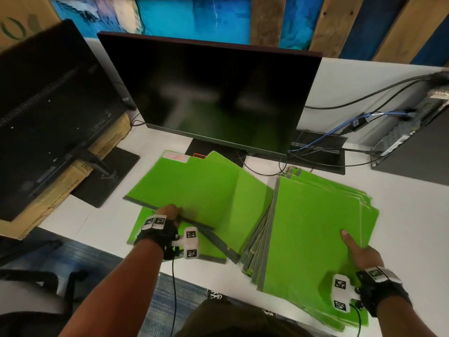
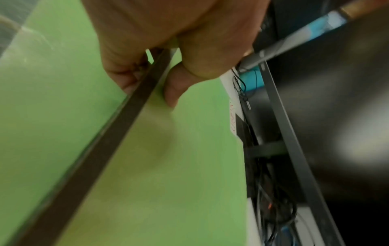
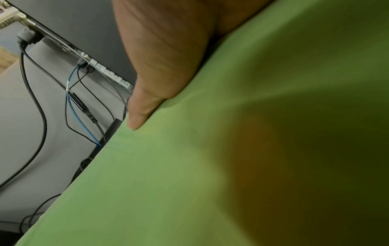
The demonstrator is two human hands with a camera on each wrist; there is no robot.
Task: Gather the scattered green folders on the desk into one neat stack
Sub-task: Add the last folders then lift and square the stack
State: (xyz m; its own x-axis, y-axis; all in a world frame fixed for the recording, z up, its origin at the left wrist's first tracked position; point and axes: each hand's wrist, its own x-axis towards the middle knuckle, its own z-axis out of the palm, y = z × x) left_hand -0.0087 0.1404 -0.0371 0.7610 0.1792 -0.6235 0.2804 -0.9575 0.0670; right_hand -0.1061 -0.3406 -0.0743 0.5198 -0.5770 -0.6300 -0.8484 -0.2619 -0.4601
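A fanned stack of several green folders (image 1: pixel 315 227) lies on the white desk (image 1: pixel 408 215) at the right. My right hand (image 1: pixel 357 249) holds its near right edge, thumb (image 3: pixel 147 99) flat on the top folder (image 3: pixel 210 166), fingers hidden beneath. My left hand (image 1: pixel 170 212) pinches the dark spine of another green folder (image 1: pixel 199 186) and holds it tilted above the desk, its right part over the stack's left edge. In the left wrist view the thumb and fingers (image 2: pixel 168 86) clamp that spine on the folder (image 2: pixel 168 166). One more green folder (image 1: pixel 209 246) lies flat under it.
A dark monitor (image 1: pixel 213 93) stands just behind the folders. A second monitor (image 1: pixel 48 105), seen from the back, stands on the left in front of a cardboard box (image 1: pixel 73 171). Cables (image 1: pixel 340 132) and a computer case (image 1: pixel 413 132) occupy the back right. A chair (image 1: pixel 36 283) is at lower left.
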